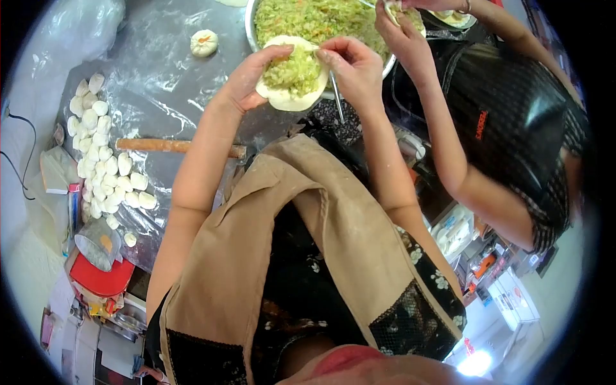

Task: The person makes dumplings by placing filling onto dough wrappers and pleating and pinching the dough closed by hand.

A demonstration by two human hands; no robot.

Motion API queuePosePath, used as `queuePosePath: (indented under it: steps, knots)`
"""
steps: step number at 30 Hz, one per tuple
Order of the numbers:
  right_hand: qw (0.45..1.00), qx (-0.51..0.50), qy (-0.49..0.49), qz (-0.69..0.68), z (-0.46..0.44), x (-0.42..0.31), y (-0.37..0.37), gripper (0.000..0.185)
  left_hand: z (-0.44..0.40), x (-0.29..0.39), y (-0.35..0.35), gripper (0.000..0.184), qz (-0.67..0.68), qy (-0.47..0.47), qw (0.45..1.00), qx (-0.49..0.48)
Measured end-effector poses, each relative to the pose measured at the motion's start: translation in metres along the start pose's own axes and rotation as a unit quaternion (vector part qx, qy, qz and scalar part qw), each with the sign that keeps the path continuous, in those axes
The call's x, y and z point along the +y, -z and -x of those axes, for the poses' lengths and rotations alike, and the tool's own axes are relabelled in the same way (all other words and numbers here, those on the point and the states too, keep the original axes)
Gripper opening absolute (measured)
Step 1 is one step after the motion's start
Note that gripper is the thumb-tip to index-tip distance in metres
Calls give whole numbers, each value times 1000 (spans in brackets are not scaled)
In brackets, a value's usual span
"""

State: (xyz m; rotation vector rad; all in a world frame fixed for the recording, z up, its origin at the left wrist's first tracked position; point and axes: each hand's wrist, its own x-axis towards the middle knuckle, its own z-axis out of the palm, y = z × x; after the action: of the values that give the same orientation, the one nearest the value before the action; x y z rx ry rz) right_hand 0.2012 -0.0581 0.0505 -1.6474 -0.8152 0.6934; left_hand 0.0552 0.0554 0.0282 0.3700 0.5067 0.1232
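Observation:
A round dough wrapper with a mound of green vegetable filling rests in my left hand, whose thumb lies over its left edge. My right hand pinches the wrapper's upper right edge between thumb and fingers. Just behind both hands stands a large metal bowl of chopped green filling with orange bits. A metal utensil handle sticks out below my right hand. On the grey work surface, up and left of my hands, sits one pleated bun.
Many small dough pieces lie at the left of the floured surface. A wooden rolling pin lies beside my left forearm. At the right, a co-worker in a black apron holds dough near the bowl. A red stool is at lower left.

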Motion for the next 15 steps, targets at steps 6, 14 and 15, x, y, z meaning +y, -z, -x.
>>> queuePosePath:
  steps: [6, 14, 15]
  knots:
    - [987, -51, 75, 131, -2, -2, 3, 7, -2, 6, 6, 41, -31, 32, 998, -36]
    - [989, -70, -128, -5, 3, 11, 12, 21, 6, 12, 6, 40, -72, -19, 997, 10]
    - [989, -71, -127, -4, 3, 8, 12, 21, 5, 13, 4, 40, -85, -19, 996, 0]
